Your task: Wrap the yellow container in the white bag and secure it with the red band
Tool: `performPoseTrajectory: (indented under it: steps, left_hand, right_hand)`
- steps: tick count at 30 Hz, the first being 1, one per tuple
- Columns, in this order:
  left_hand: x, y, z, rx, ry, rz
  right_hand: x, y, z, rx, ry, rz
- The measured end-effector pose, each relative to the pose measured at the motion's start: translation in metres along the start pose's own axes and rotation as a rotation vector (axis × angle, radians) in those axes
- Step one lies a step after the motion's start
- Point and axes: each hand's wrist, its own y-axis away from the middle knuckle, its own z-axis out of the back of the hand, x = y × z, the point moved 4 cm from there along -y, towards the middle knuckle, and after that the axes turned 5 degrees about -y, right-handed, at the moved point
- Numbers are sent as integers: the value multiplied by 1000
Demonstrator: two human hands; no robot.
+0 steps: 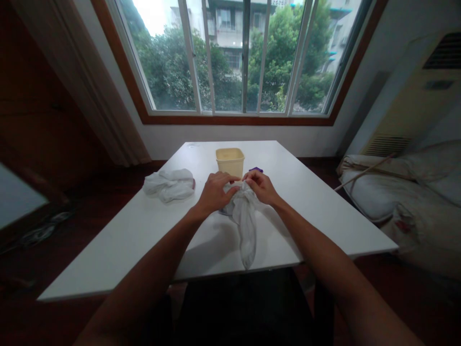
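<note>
Both hands work at a bunched piece of thin white cloth (245, 226), whose long end trails down toward the table's front edge. My left hand (216, 192) grips its left part, thumb and fingers closed on the fabric. Fingertips of my right hand (262, 186) pinch the cloth's upper right side. Whether anything is wrapped inside the bunch cannot be made out. Just beyond my hands stands a pale yellow plastic container (230, 163), upright and open at the top. A small purple thing (256, 169) lies partly hidden behind my right hand.
On the white table (317, 216), to the left, rests another crumpled white cloth (169, 185) with something reddish at its right edge. Large sacks (382, 182) and a thin stick (363, 172) are beside the table's right side. A window (237, 62) fills the wall ahead.
</note>
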Motion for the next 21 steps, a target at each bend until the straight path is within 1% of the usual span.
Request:
performPoseTrajectory:
  steps: [2,4,8,9,10,11,12,15,18,21]
  left_hand:
    - [0,0,-2,29,-24,-12]
    - [8,-1,-2,-18,-16,62]
    - [40,1,1,-179,101,403]
    - [46,1,2,-205,127,467]
    - [49,2,3,-227,152,500]
    - [50,2,4,-246,175,498]
    - [49,1,5,-260,197,464]
    - [36,0,7,-242,226,267]
    - [23,-1,3,-135,146,115]
    - [16,0,-5,14,59,33]
  right_hand:
    - [0,0,0,-8,9,2]
    - [-1,0,4,-32,-7,2]
    - [-2,-1,14,-85,-63,-9]
    - [-3,-1,15,-91,-73,-15]
    - [-4,-1,15,-92,-81,-22]
    - [-4,-1,15,-90,-84,-30]
    - [-5,-2,14,-87,-84,-36]
    - [-4,-2,14,-112,-64,-38]
    - [0,-1,12,-144,-30,-13]
    - [4,0,6,-109,-32,5]
